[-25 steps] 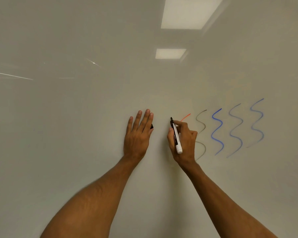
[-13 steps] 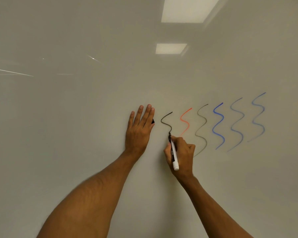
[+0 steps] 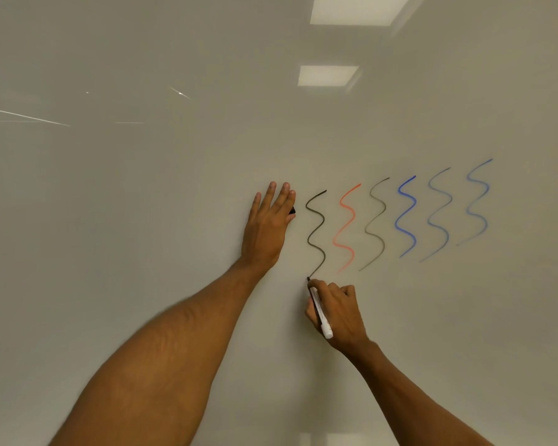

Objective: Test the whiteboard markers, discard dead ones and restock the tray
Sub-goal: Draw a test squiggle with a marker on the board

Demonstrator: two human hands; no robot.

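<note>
My right hand [image 3: 340,312] grips a white-barrelled black marker [image 3: 320,313]. Its tip touches the whiteboard [image 3: 142,220] at the lower end of a dark wavy line [image 3: 315,233]. My left hand [image 3: 266,226] lies flat against the board just left of that line, fingers straight. A small black cap [image 3: 292,211] peeks out from under its fingers. To the right run a red wavy line [image 3: 347,225], a thin black one [image 3: 375,225] and three blue ones [image 3: 407,217], the outer two faint.
Ceiling lights reflect in the glossy board at the top right [image 3: 327,75]. Bare board surface stretches to the left and below my arms. No tray or other markers are in view.
My right hand has drawn the black wavy line downwards, from its top beside my left fingers to its lower end. My left hand has stayed flat on the board.
</note>
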